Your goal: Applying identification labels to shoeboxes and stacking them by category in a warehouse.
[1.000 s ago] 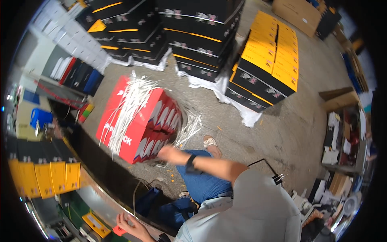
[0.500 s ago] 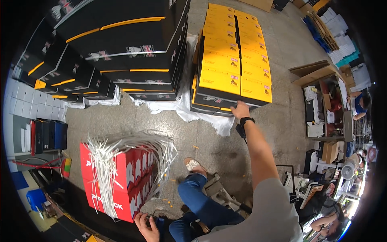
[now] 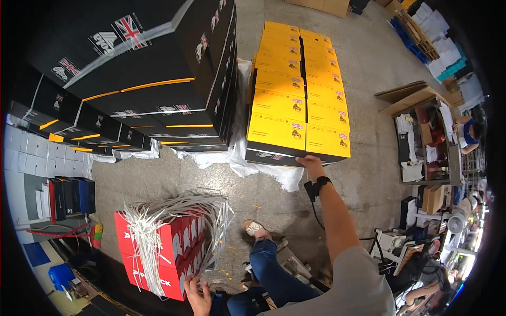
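My right hand [image 3: 312, 165] is at the near side of a stack of yellow-topped black boxes [image 3: 276, 128]. Its fingers are pressed together and bent against the edge of a front box, partly hidden by the hand itself. A black band circles that wrist, and a small black device [image 3: 309, 191] with a cable hangs under it. Low in the picture, my left hand [image 3: 198, 297] holds nothing and its fingers are apart. It is beside two-tier red boxes [image 3: 167, 282], over which a thick bundle of white strapping strips [image 3: 147, 239] is draped.
Tall stacks of strapped black boxes [image 3: 142, 87] stand at the left on white sheeting [image 3: 287, 180]. An open carton of papers [image 3: 424, 139] is at the right. My sandalled foot [image 3: 255, 228] rests on the floor beside a metal frame [image 3: 290, 260]. Other people work at the far right.
The whole view has shifted, so boxes and floor sit lower in the picture. My right hand stays at the yellow-topped boxes. The fingers of my left hand have spread a little.
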Available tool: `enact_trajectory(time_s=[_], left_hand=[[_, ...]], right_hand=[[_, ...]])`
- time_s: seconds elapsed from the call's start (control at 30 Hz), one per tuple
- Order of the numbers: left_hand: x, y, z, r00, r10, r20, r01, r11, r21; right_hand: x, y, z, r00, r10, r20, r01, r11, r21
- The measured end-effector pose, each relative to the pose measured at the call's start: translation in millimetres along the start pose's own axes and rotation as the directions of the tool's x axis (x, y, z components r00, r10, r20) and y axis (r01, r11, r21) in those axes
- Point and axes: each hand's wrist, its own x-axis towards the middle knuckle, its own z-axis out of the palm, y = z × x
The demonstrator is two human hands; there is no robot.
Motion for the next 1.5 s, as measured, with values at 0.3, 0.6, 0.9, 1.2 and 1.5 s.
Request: enact_trajectory(time_s=[0.3, 0.6, 0.9, 1.2, 1.5], left_hand=[[-8, 8, 3, 0.963, 0.177, -0.203, -0.194, 0.979, -0.065], [-37, 17, -2, 0.966, 0.059, -0.251, -0.137, 0.943, -0.304], [-82, 0, 21, 0.986, 0.117, -0.117, -0.153, 0.913, -0.379], [-143, 30, 6, 0.894, 0.438, -0.096, -0.414, 0.725, -0.549], [-190, 67, -42, 0.772, 0.27, -0.576, -0.591, 0.639, -0.492]], right_hand=[[-108, -274, -104, 0.917, -0.354, -0.184, 0.366, 0.93, 0.03], [-119, -486, -195, 0.973, -0.216, -0.082, 0.231, 0.933, 0.274], [-284, -493, -67, 0.863, -0.052, 0.502, 0.012, 0.997, 0.082], [-498, -518, -8, 0.448, -0.425, 0.787, 0.338, 0.895, 0.291], [-660, -543, 5, -0.11, -0.334, 0.936, -0.032, 0.942, 0.333]])
